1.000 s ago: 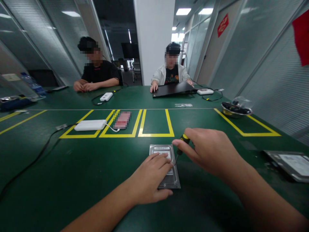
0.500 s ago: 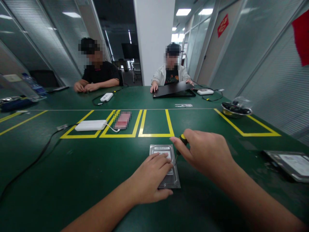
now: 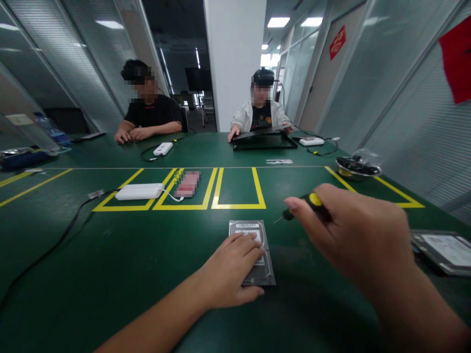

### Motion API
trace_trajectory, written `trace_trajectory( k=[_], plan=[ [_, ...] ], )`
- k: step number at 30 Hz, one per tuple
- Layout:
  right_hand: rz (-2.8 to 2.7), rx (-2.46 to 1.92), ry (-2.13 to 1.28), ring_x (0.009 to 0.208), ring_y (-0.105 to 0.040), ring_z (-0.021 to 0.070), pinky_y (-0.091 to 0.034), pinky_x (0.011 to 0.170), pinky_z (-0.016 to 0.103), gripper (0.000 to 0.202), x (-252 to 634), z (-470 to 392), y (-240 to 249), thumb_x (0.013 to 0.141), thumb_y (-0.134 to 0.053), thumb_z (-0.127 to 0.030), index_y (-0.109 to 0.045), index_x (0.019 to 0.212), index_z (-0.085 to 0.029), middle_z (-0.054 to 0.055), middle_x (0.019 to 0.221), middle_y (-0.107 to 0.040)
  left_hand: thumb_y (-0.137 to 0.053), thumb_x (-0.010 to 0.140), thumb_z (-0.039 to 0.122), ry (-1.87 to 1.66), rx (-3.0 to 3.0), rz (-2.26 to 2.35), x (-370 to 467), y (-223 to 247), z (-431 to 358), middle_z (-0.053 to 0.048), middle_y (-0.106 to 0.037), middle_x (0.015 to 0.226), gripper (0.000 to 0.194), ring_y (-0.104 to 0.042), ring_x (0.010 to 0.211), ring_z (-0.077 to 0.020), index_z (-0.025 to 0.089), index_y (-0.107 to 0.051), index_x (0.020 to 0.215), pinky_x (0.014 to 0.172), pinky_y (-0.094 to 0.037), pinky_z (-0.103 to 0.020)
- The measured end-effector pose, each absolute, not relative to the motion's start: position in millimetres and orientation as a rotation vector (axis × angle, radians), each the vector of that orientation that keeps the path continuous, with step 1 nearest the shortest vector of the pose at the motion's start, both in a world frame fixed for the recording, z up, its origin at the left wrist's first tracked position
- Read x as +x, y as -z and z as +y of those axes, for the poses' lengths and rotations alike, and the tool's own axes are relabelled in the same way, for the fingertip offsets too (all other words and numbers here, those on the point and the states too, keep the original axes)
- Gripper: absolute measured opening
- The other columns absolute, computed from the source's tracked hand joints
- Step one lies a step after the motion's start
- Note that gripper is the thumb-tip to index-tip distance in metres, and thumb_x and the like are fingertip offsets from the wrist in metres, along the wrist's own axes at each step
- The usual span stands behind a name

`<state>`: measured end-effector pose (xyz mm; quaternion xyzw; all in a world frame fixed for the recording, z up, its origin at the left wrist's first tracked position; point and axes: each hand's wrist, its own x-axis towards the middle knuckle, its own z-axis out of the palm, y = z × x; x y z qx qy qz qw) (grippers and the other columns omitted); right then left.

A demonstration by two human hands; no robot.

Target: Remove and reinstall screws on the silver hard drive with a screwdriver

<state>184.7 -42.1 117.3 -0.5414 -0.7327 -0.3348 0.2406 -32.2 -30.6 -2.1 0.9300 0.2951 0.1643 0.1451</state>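
Note:
A silver hard drive (image 3: 268,267) with a white label lies flat on the green table in front of me. My left hand (image 3: 235,267) rests over it and holds it down, fingers across the label and thumb by the near edge; part of the label is hidden. To the right, raised above the table, my right hand (image 3: 353,235) is wrapped around a screwdriver (image 3: 307,203) with a dark green and yellow handle. Its thin tip points left, apart from the drive.
Another hard drive (image 3: 451,250) lies at the right. A bowl of dark parts (image 3: 357,169) stands behind it. Beyond the drive are yellow tape outlines (image 3: 239,206), a white power bank (image 3: 140,191) and a pink phone-like object (image 3: 187,184). Two people sit across; one person's hands hold a black panel (image 3: 265,131).
My right hand has moved right, taking the screwdriver away from the drive's right edge and tipping it flatter. My left hand stays on the drive. Across the table, the black panel has tilted.

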Motion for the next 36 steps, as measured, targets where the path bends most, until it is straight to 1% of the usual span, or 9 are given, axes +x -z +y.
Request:
trace_trajectory(
  k=[6,9,14,19,23,24,26,29,36],
  plan=[
    [-1.956,-1.604,0.965,0.048,-0.032,0.0148,-0.013,0.053,0.025,0.054,201.7,-49.9,-124.1,0.102,-0.027,-0.058,-0.041,0.068,-0.019,0.003,0.055,-0.041,-0.076,0.073,0.043,-0.472,2.675,0.847,-32.4,1.9,-30.1,-0.012,-0.054,0.137,0.070,-0.040,0.137,-0.0316,0.017,-0.050,0.132,0.118,-0.022,-0.049],
    [-2.024,-1.643,0.967,0.046,-0.033,0.0146,-0.011,0.052,0.024,0.053,206.8,-44.3,-111.5,0.102,-0.030,-0.059,-0.045,0.070,-0.019,0.002,0.054,-0.043,-0.076,0.073,0.042,-0.449,2.675,0.857,-31.8,0.7,-30.6,-0.012,-0.055,0.137,0.069,-0.040,0.137,-0.0308,0.017,-0.050,0.132,0.119,-0.022,-0.048],
    [-2.140,-1.614,0.921,0.045,-0.041,0.0150,-0.011,0.051,0.025,0.048,211.9,-37.9,-77.5,0.103,-0.034,-0.050,-0.048,0.070,-0.018,0.001,0.055,-0.047,-0.076,0.074,0.042,-0.445,2.666,0.852,-31.0,-0.4,-31.1,-0.011,-0.055,0.136,0.068,-0.041,0.136,-0.0306,0.020,-0.050,0.133,0.118,-0.022,-0.049],
    [-2.233,-1.616,0.815,0.051,-0.053,0.0167,-0.019,0.051,0.026,0.041,219.3,-36.3,-41.5,0.103,-0.037,-0.042,-0.057,0.078,-0.016,0.004,0.063,-0.056,-0.075,0.074,0.042,-0.440,2.672,0.869,-30.9,-0.1,-31.0,-0.011,-0.054,0.138,0.069,-0.040,0.137,-0.0299,0.019,-0.049,0.133,0.119,-0.021,-0.047],
    [-2.302,-1.696,0.767,0.060,-0.061,0.0187,-0.027,0.051,0.025,0.028,225.2,-34.9,-21.1,0.102,-0.041,-0.031,-0.061,0.108,-0.013,0.007,0.078,-0.064,-0.075,0.074,0.043,-0.425,2.668,0.880,-31.2,0.3,-31.0,-0.011,-0.054,0.139,0.068,-0.039,0.138,-0.0303,0.019,-0.050,0.133,0.120,-0.021,-0.047],
    [-2.308,-1.731,0.756,0.062,-0.062,0.0190,-0.029,0.051,0.025,0.025,225.9,-34.6,-18.1,0.102,-0.043,-0.029,-0.060,0.110,-0.013,0.007,0.080,-0.064,-0.075,0.074,0.043,-0.422,2.666,0.881,-31.2,0.4,-30.8,-0.011,-0.054,0.139,0.069,-0.039,0.138,-0.0304,0.019,-0.050,0.133,0.120,-0.020,-0.047],
    [-2.325,-1.816,0.718,0.062,-0.063,0.0196,-0.031,0.049,0.026,0.020,225.6,-34.2,-14.3,0.100,-0.045,-0.026,-0.061,0.102,-0.013,0.007,0.078,-0.063,-0.074,0.074,0.044,-0.419,2.665,0.881,-31.1,0.2,-30.2,-0.011,-0.054,0.140,0.070,-0.039,0.138,-0.0307,0.018,-0.049,0.134,0.120,-0.020,-0.048],
    [-2.376,-1.940,0.636,0.060,-0.064,0.0223,-0.032,0.047,0.027,0.021,222.3,-33.6,-11.5,0.101,-0.045,-0.025,-0.059,0.088,-0.014,0.007,0.073,-0.061,-0.073,0.075,0.045,-0.412,2.662,0.884,-31.1,0.1,-29.2,-0.012,-0.053,0.141,0.070,-0.040,0.137,-0.0308,0.018,-0.049,0.135,0.120,-0.021,-0.048],
    [-2.467,-2.220,0.353,0.065,-0.068,0.0280,-0.046,0.049,0.031,0.027,217.3,-28.1,-5.0,0.102,-0.042,-0.023,-0.059,0.111,-0.005,0.014,0.077,-0.065,-0.074,0.074,0.046,-0.391,2.663,0.886,-32.1,0.5,-30.1,-0.010,-0.052,0.142,0.073,-0.037,0.139,-0.0288,0.018,-0.048,0.137,0.121,-0.018,-0.045]
  ],
)
